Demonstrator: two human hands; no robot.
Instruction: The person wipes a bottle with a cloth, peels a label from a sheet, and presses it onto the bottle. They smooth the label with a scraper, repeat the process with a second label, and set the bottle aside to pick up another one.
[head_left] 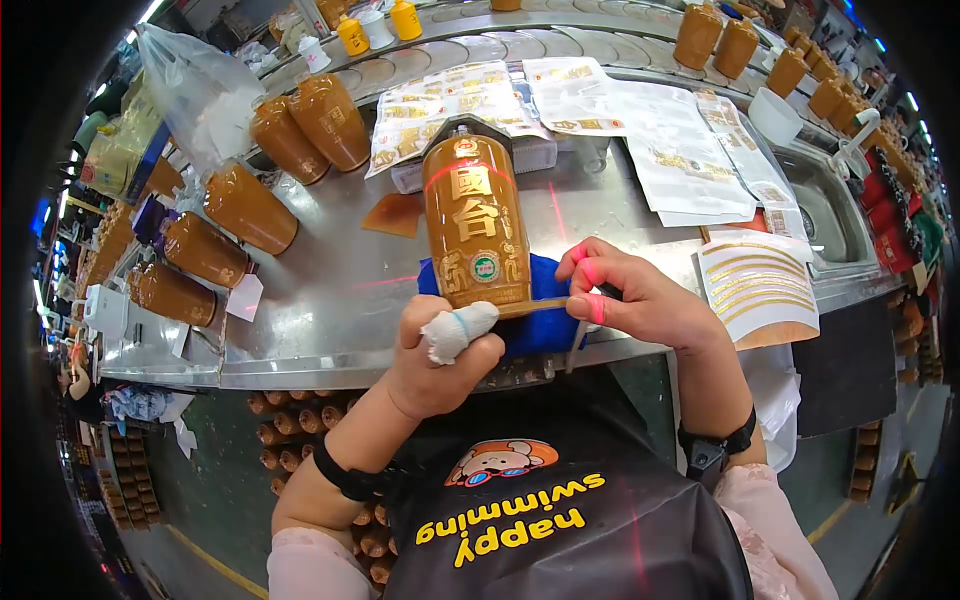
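A glossy brown ceramic bottle (475, 215) with gold characters and a green round emblem lies in front of me, its base towards me and its neck against a dark holder (510, 131). A blue cloth (545, 335) is under its base end. My left hand (440, 355) is closed at the base, its thumb wrapped in white cloth (460, 328) and pressing the bottle's lower edge; its fingertips are partly hidden. From there a narrow gold strip (545, 304) stretches to the right. My right hand (640, 295) pinches its free end between thumb and finger.
Several brown bottles (250, 208) stand at the left. Printed decal sheets (680, 150) lie behind, and a sheet of curved gold strips (757, 285) is at the right by a sink (825, 215). A conveyor (420, 58) runs along the back. Red laser lines cross the metal table (330, 290).
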